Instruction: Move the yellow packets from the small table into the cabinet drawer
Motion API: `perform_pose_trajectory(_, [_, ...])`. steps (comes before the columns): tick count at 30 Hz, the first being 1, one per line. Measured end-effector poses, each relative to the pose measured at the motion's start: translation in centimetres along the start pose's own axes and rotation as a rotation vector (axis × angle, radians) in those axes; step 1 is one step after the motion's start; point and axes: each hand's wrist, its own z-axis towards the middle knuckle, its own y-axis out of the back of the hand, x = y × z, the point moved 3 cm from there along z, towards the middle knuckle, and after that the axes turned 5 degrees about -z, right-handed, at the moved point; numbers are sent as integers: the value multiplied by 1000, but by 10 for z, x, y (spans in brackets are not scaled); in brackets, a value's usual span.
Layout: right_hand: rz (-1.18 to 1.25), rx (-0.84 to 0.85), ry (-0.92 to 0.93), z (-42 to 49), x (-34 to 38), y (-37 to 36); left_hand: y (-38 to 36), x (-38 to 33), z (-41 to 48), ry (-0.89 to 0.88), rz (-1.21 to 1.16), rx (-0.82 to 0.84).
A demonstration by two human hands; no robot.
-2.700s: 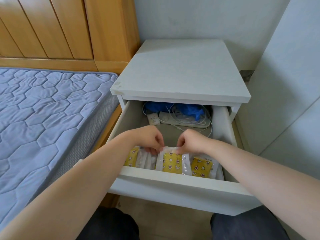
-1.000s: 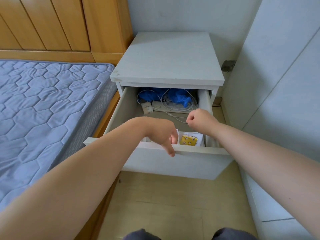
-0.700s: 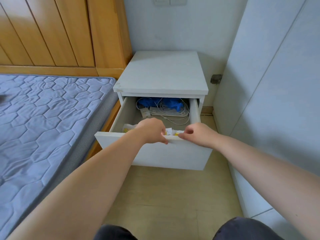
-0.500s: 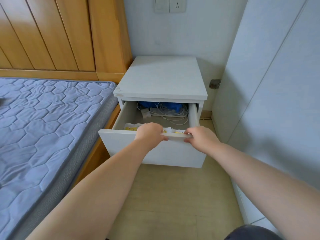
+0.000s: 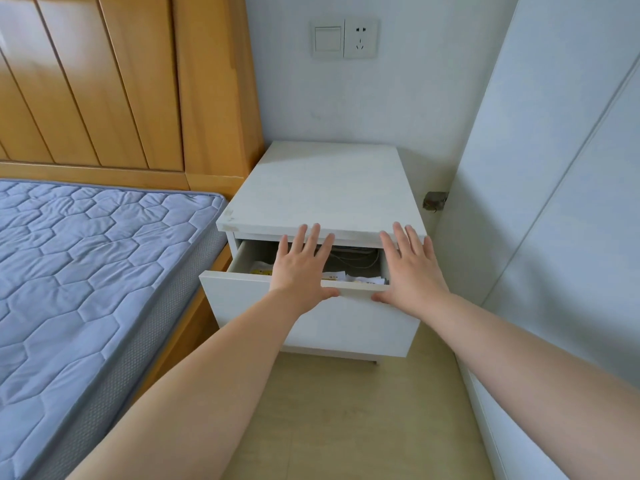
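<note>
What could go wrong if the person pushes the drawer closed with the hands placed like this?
1. The left hand and right hand press flat on the drawer front, and the fingers reach over the gap under the cabinet top; they could be pinched.
2. The yellow packets lie just behind the front edge and might catch or crumple.
3. The cables at the back could possibly jam the drawer.

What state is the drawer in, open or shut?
Partly open: the drawer front stands out from the cabinet, yellow packets visible in the gap.

One left hand (image 5: 300,273), one right hand (image 5: 414,273), one cabinet (image 5: 325,188), one drawer (image 5: 346,323), one mattress (image 5: 86,271), one switch (image 5: 327,38), one socket (image 5: 360,38).
</note>
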Motion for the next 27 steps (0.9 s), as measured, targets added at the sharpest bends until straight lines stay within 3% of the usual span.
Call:
perform_pose_trajectory(11, [39, 39, 8, 51, -8, -20, -11, 4, 49, -21, 42, -32])
perform_pose_trajectory(19, [-146, -215, -84, 61, -3, -54, -38, -3, 60, 56, -20, -215])
perform_pose_trajectory(22, [-200, -300, -95, 66, -4, -63, -50, 1, 66, 65, -44, -378])
perform_pose_trajectory(25, [-216, -322, -87, 70, -5, -67, -55, 5, 69, 27, -61, -509])
perform_pose_trajectory(27, [-220, -303, -90, 73, -6, -69, -55, 6, 70, 23, -57, -501])
